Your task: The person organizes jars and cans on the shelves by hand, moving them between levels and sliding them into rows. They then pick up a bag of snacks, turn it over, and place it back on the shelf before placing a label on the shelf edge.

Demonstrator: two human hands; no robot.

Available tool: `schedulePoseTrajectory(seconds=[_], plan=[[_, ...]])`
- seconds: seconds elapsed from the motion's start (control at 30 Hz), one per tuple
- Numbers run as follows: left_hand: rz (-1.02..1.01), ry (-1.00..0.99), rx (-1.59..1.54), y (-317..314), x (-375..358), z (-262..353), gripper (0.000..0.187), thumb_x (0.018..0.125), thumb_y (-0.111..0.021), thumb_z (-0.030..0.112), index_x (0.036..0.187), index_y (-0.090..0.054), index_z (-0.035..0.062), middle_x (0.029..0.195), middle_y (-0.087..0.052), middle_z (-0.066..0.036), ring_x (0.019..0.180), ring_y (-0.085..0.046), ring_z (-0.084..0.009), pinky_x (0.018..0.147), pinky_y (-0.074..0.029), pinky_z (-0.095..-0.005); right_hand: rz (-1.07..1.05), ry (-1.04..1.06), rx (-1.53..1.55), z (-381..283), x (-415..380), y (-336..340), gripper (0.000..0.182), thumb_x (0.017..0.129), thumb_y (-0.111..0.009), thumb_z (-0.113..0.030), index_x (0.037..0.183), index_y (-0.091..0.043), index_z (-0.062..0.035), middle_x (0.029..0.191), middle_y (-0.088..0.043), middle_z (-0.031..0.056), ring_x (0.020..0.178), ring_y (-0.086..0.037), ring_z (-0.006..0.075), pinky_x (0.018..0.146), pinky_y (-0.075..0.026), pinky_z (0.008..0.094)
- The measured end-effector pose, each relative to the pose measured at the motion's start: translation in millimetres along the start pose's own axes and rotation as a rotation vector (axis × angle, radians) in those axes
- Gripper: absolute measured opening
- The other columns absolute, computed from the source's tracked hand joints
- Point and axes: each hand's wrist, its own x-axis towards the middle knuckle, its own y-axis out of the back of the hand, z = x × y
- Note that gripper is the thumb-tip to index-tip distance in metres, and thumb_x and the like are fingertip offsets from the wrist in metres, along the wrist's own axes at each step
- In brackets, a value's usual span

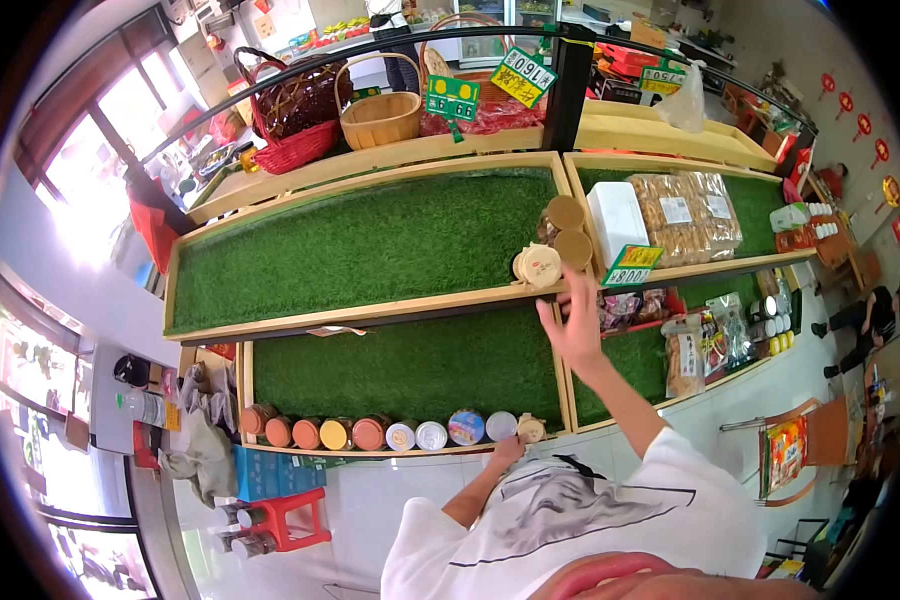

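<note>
My right hand [576, 325] is raised at the front edge of the upper green shelf [360, 245], fingers apart and holding nothing. Just beyond its fingertips stands a jar with a cream cloth-like top [540, 265], beside two jars with brown lids [572, 249]. My left hand [510, 450] is low at the front edge of the lower green shelf [400, 370], closed on a small cream-topped jar [531, 429]; its fingertips are partly hidden. A row of several jars with orange, yellow and white lids [371, 433] runs left from there.
Packed snacks [685, 215], a white box [618, 222] and a price sign [633, 264] occupy the upper right section. Baskets [380, 118] stand behind the shelf. A red stool [295, 520] is on the floor at lower left, a chair [820, 450] at right.
</note>
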Motion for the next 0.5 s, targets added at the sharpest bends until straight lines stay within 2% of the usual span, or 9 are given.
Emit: schedulePoseTrajectory(seconds=[0.07, 0.13, 0.23, 0.27, 0.37, 0.4, 0.5], plan=[[-0.094, 0.087, -0.115, 0.6, -0.5, -3.0, 0.06, 0.1, -0.041, 0.048, 0.086, -0.071, -0.0011, 0.079, -0.072, -0.016, 0.073, -0.071, -0.0327, 0.072, -0.054, -0.0448, 0.058, 0.179, -0.232, -12.1, 30.9, -4.1, 0.066, 0.087, -0.074, -0.019, 0.142, -0.042, -0.0039, 0.128, -0.048, 0.0187, 0.101, -0.063, 0.0347, 0.08, -0.055, 0.0413], [-0.151, 0.153, -0.132, 14.8, -9.3, 5.0, 0.055, 0.099, -0.047, 0.047, 0.091, -0.069, -0.0017, 0.081, -0.071, -0.011, 0.066, -0.07, -0.0233, 0.063, -0.055, -0.0382, -0.014, 0.119, -0.208, -8.7, 37.6, -17.1, 0.066, 0.086, -0.075, -0.021, 0.142, -0.043, -0.0042, 0.129, -0.047, 0.0182, 0.105, -0.062, 0.0371, 0.083, -0.056, 0.0434], [-0.177, 0.114, -0.179, 32.0, -18.7, 7.1, 0.055, 0.098, -0.047, 0.049, 0.098, -0.068, -0.0022, 0.088, -0.072, -0.012, 0.067, -0.07, -0.0219, 0.063, -0.056, -0.0371, -0.067, 0.086, -0.183, -6.4, 37.8, -33.2, 0.066, 0.084, -0.077, -0.021, 0.139, -0.044, -0.0081, 0.131, -0.044, 0.0169, 0.11, -0.059, 0.0388, 0.086, -0.055, 0.0455], [-0.173, 0.095, -0.201, 42.6, -27.8, 13.2, 0.052, 0.098, -0.048, 0.046, 0.104, -0.067, -0.0011, 0.093, -0.073, -0.011, 0.071, -0.07, -0.02, 0.064, -0.056, -0.0355, -0.077, 0.086, -0.187, -8.8, 38.0, -34.8, 0.065, 0.082, -0.079, -0.02, 0.137, -0.045, -0.0086, 0.13, -0.044, 0.0164, 0.11, -0.059, 0.0389, 0.086, -0.055, 0.0454], [-0.176, 0.062, -0.44, 56.5, -31.6, 16.9, 0.048, 0.099, -0.049, 0.043, 0.112, -0.066, 0.0, 0.098, -0.073, -0.009, 0.08, -0.07, -0.0182, 0.066, -0.056, -0.0341, -0.128, 0.103, -0.218, -11.9, 29.4, -42.6, 0.065, 0.074, -0.084, -0.014, 0.129, -0.049, -0.01, 0.129, -0.045, 0.014, 0.11, -0.059, 0.0383, 0.084, -0.056, 0.0447], [-0.127, 0.091, -0.524, 84.9, -56.7, 51.9, 0.043, 0.1, -0.05, 0.038, 0.118, -0.063, 0.0013, 0.104, -0.071, -0.008, 0.086, -0.069, -0.0173, 0.069, -0.056, -0.0331, -0.146, 0.115, -0.231, -11.1, 26.2, -45.5, 0.065, 0.071, -0.085, -0.012, 0.126, -0.05, -0.0104, 0.129, -0.045, 0.0131, 0.11, -0.059, 0.038, 0.084, -0.056, 0.0444], [-0.036, -0.206, -0.784, 138.5, -76.1, 110.0, 0.044, 0.104, -0.048, 0.04, 0.125, -0.06, 0.0035, 0.113, -0.069, -0.009, 0.091, -0.069, -0.0192, 0.079, -0.055, -0.0331, -0.153, 0.083, -0.2, -10.3, 11.0, -48.6, 0.065, 0.066, -0.087, -0.006, 0.12, -0.05, -0.0105, 0.129, -0.046, 0.0113, 0.11, -0.059, 0.0368, 0.083, -0.056, 0.0437]])
